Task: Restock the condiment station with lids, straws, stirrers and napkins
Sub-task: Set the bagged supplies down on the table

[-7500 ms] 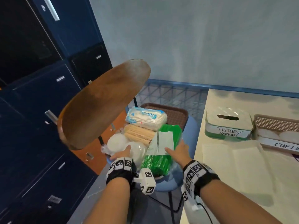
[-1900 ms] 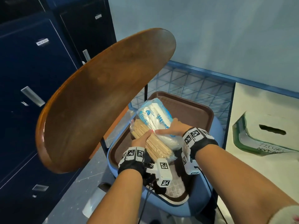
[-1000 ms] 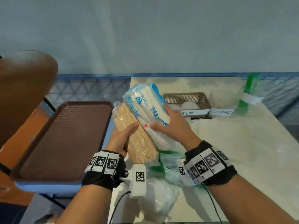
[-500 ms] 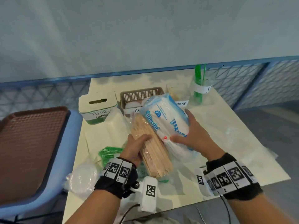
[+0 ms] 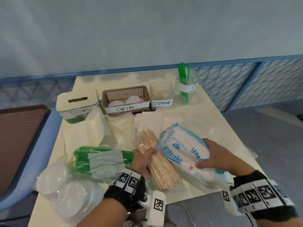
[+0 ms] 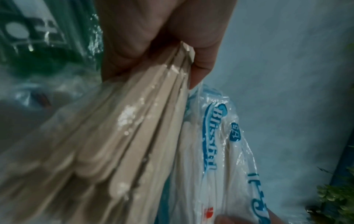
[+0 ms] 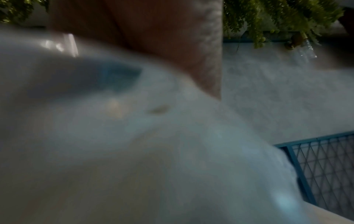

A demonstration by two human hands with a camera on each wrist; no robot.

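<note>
Left hand (image 5: pixel 141 161): grips bagged wooden stirrers (image 5: pixel 157 164).
Right hand (image 5: pixel 218 158): clasps "Blissful" napkin pack (image 5: pixel 180 151), touching the stirrers.
Bin labels: "CUP LIDS", "STIRRERS".

Tissue box (image 5: pixel 77 105): "TISSUES/NAPKIN". Brown basket (image 5: pixel 126 97): "CUP LIDS". Clear tub (image 5: pixel 161 95): "STIRRERS". Straw cup (image 5: pixel 186 89): "ST", remainder hidden. Napkin pack (image 5: pixel 182 153): "Blissful".

Head view soft, even daylight; wrist views dim, right v. blurred.

Both forearms bare; black wristbands (image 5: pixel 126 190) carry white square-coded tags and small white camera blocks (image 5: pixel 158 208).
</note>
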